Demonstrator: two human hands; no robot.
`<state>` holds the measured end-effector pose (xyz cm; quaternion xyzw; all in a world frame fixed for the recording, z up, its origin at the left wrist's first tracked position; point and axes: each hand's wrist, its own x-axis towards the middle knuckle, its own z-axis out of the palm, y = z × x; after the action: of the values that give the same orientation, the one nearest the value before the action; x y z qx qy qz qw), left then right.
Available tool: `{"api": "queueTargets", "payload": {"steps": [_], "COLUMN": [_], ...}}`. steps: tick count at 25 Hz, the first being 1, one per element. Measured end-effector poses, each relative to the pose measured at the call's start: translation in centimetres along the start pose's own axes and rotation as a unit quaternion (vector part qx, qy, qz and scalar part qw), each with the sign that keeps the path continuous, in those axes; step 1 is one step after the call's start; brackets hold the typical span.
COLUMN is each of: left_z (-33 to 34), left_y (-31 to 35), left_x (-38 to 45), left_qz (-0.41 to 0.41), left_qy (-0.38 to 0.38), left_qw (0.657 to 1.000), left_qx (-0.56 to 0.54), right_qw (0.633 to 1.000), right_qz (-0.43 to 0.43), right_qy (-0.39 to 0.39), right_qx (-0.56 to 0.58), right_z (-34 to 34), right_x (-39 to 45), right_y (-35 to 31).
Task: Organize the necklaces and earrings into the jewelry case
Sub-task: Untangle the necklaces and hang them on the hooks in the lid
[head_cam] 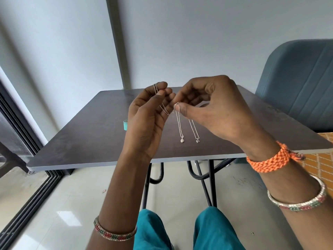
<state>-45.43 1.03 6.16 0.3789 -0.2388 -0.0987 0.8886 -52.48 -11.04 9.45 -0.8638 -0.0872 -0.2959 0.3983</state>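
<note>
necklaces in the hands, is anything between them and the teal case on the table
The left hand itself hides most of the teal case, which sits behind it. Both necklaces hang from the right hand over bare table; nothing else visible blocks the way.

Teal case (pixel 125 125) mostly hidden behind left hand (pixel 146 121).

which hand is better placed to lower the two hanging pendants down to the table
Right. The right hand pinches the chains that both pendants dangle from. The left hand holds only the chains' other end, looped over its fingers.
</note>
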Motion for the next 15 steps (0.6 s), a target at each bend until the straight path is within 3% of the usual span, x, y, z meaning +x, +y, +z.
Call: {"api": "queueTargets", "payload": {"steps": [9,15], "left_z": [-0.15,-0.27], "left_y": [0.38,0.4], "left_x": [-0.64,-0.77], "left_qz": [-0.028,-0.044], "left_qy": [-0.034,-0.077], "left_qw": [0.996,0.988], "left_qx": [0.071,0.125], "right_qw": [0.998,0.988], "right_qz": [-0.025,-0.057], "right_qy": [0.042,0.114], "right_qx": [-0.05,-0.086], "right_z": [0.04,0.13], "right_x": [0.38,0.48], "right_y": [-0.02,0.39]}}
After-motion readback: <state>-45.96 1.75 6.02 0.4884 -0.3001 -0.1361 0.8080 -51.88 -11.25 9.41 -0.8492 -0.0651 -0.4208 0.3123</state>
